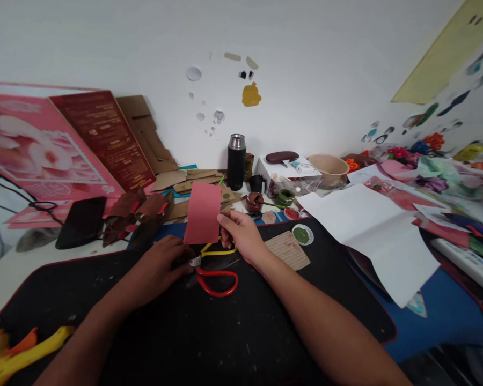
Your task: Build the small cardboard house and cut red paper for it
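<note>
Pink card: I have the pink card (203,214) raised near the middle of the back edge of the black mat (225,343).
Right hand: thumb and fingers of my right hand (239,230) pinch the card's right edge, low down.
Left hand: my left hand (165,262) has its fingers curled beside the scissors' pivot, near the card's lower left corner; from here I cannot tell whether they grip anything.
Scissors: the red and yellow handles of the scissors (217,295) stand spread below the card.
Paint jars: past the back edge, I see brown in one open jar (253,207) and green in another (285,202).
Paint dishes: a small dish (292,213) of red lies by that edge; a shallow white lid (311,235) of green sits just inside the mat's back right corner, beside corrugated cardboard (288,252).
Bowl: beige (329,167), farther back; I cannot make out its contents.
Flask: black (236,166), upright, silver cap on.
</note>
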A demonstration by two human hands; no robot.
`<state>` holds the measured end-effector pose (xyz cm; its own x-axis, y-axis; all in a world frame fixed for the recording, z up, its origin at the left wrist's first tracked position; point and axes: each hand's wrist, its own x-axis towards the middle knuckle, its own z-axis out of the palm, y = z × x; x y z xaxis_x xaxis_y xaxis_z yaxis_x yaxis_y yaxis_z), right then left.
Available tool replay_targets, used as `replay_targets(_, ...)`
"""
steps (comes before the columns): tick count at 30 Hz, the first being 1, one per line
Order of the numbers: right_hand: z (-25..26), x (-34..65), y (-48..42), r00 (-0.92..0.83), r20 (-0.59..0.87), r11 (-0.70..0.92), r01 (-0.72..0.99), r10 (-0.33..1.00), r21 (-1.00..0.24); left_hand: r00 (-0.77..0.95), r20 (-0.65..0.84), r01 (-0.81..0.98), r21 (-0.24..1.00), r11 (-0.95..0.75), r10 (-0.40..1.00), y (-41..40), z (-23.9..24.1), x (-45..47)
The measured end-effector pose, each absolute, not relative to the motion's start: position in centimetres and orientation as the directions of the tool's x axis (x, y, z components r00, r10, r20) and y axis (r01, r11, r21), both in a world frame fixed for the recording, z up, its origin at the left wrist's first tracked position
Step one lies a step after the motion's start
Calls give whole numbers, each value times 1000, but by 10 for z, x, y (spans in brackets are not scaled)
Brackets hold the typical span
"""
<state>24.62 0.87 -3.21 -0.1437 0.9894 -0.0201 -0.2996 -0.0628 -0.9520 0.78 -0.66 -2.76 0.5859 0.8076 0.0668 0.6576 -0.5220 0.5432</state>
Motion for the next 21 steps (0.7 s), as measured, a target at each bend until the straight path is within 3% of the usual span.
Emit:
replay_targets(7,-34,246,9,-158,-11,-56,-281,987,-958,595,67,721,396,-569,801,8,-23,-33)
replay_targets(21,-36,243,6,-195,-18,-58,-198,981,-979,561,-65,770,408,-491,825,9,-26,-43)
